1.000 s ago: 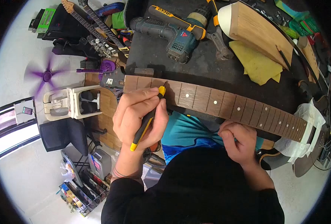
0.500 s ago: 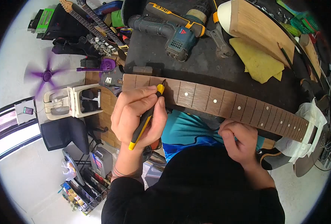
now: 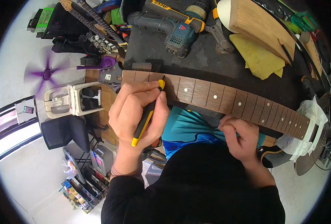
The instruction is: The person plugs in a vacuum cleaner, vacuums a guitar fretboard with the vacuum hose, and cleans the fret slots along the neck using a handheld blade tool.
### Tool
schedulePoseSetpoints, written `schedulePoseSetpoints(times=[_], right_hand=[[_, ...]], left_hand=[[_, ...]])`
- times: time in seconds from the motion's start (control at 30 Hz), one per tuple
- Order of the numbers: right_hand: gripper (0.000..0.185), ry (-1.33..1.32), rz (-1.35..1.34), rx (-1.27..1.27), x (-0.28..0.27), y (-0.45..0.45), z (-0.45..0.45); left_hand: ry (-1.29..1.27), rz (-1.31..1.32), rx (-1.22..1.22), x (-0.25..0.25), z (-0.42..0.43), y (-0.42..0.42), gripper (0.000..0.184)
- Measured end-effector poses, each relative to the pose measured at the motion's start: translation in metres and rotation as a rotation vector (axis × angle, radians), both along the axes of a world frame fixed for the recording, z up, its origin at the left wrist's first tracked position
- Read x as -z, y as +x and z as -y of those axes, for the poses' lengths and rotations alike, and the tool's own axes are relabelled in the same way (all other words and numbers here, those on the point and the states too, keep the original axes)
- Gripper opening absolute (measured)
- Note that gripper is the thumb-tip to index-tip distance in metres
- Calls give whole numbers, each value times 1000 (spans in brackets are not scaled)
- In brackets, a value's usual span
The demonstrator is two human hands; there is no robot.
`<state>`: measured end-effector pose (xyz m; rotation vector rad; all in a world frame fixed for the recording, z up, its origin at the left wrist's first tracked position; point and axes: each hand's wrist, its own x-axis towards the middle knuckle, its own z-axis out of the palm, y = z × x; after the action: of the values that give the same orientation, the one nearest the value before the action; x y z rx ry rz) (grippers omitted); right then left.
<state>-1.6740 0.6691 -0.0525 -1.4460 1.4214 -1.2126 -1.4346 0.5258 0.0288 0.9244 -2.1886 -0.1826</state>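
A dark wooden fretboard (image 3: 225, 100) with pale dot inlays and dark cross slots lies across the bench, its right end beside white masking tape. My left hand (image 3: 139, 112) is closed around a black and yellow pen-like tool (image 3: 145, 123). The tool's thin dark tip meets the fretboard near its left end, at a slot; the fingertips lie over the near edge. Curled up beside the fretboard's near edge is my right hand (image 3: 241, 137), its fingers pressed together. Whatever those fingers may hold is hidden.
On the dark bench (image 3: 143, 48) lie a cordless drill (image 3: 180, 35), a yellow cloth (image 3: 257, 58) and a wooden piece (image 3: 264, 28) with a pencil. Two guitar necks (image 3: 98, 24) stand at the upper left. Masked white paper (image 3: 303, 128) surrounds the right end.
The fretboard and bench sit slightly higher in view. My left hand keeps its grip on the tool, whose tip stays near the same slot. My right hand has barely moved.
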Motion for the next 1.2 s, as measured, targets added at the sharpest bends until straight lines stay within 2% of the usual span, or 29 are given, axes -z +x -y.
schedulePoseSetpoints(times=[0.3, 0.4, 0.5, 0.53, 0.63, 0.67, 0.8, 0.93, 1.13, 1.2], right_hand=[[12, 12, -14, 6, -3, 0, 1], [11, 6, 1, 22, 0, 2, 0], [10, -12, 12, 43, 1, 4, 0], [10, -8, 17, 43, 1, 4, 0], [10, -16, 24, 42, 0, 5, 2], [10, -20, 25, 42, 0, 5, 2], [12, -8, 36, 59, 4, 7, 0], [14, -8, 37, 58, 2, 7, 1], [14, -22, 45, 43, 5, 8, 2], [14, -32, 39, 38, 5, 6, 2]], left_hand=[[239, 14, -13, -22, -15, 9, 9], [284, 107, 111, -34, 0, 15, 13], [558, -42, 7, -34, 3, 13, 26], [646, -14, 14, -34, 9, 18, 40], [637, -63, 121, -33, 27, 14, 47], [586, 34, 164, -33, 36, 17, 44], [792, -60, 296, -22, 54, 21, 35], [810, -130, 298, -16, 58, 18, 41], [941, -145, 213, -23, 59, 9, 34], [886, -219, 230, -13, 60, 4, 33]])
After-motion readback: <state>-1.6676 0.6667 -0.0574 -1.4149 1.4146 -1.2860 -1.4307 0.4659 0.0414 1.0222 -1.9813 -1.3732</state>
